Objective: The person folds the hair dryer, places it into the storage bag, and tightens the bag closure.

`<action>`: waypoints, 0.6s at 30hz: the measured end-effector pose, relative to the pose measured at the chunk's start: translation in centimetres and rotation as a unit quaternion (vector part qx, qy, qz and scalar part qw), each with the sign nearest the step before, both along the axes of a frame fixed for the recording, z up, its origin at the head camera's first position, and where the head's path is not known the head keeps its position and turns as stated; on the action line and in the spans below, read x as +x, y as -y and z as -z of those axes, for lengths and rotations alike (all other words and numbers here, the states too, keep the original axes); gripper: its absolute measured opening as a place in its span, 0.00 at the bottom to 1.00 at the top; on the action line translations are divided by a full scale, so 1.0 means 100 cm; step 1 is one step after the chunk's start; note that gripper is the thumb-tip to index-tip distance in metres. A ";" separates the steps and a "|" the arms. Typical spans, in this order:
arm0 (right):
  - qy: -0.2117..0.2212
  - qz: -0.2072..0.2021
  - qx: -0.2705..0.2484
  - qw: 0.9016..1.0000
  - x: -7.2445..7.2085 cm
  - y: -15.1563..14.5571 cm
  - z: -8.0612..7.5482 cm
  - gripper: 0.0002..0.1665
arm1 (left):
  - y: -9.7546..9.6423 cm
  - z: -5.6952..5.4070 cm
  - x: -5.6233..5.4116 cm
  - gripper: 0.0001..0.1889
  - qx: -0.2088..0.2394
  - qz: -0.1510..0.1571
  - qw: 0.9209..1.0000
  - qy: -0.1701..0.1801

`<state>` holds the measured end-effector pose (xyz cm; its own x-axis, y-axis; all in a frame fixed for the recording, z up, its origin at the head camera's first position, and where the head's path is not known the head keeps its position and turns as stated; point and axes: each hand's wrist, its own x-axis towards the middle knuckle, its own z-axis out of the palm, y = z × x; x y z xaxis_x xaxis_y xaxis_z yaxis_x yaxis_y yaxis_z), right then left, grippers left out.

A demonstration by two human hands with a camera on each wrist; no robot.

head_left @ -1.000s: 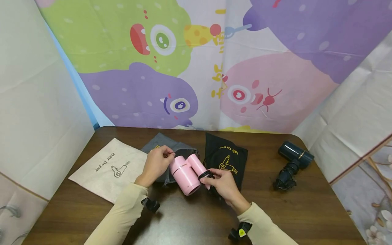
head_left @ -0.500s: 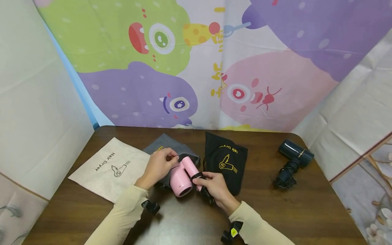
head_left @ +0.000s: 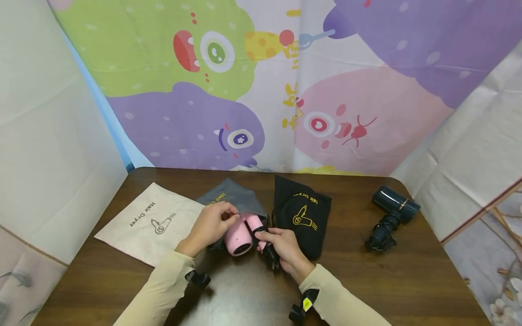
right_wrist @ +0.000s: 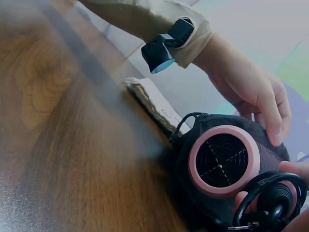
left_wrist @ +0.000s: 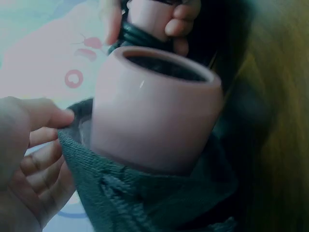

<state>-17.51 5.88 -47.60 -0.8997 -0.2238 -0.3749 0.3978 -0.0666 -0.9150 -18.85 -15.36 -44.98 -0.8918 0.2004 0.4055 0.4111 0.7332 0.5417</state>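
My left hand [head_left: 209,227] pinches the rim of a grey drawstring bag [head_left: 236,194] printed with yellow lettering. In the left wrist view, that bag's mouth [left_wrist: 130,191] surrounds the lower part of a pink hair dryer's barrel [left_wrist: 149,111], whose round end sticks out. My right hand [head_left: 285,247] grips the handle of the pink hair dryer [head_left: 235,236], where a black cord [head_left: 271,256] is wound. The right wrist view shows the dryer's round grille [right_wrist: 222,160] facing out of the bag. How deep the far end sits is hidden by the cloth.
A cream bag [head_left: 142,226] marked Hair Dryer lies flat at the left. A black bag [head_left: 303,213] with a yellow print lies right of the grey one. At the far right rests a dark blue hair dryer [head_left: 393,203], its cord wound round the handle. A printed backdrop [head_left: 277,149] stands behind.
The pink hair dryer has moved away from me and leftward, deeper into the grey bag, with my right hand following. My left hand stays at the bag's rim.
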 end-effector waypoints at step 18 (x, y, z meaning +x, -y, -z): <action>-0.009 0.048 -0.026 0.998 0.008 0.008 0.005 0.29 | -0.006 -0.009 0.008 0.03 -0.022 0.146 0.987 0.067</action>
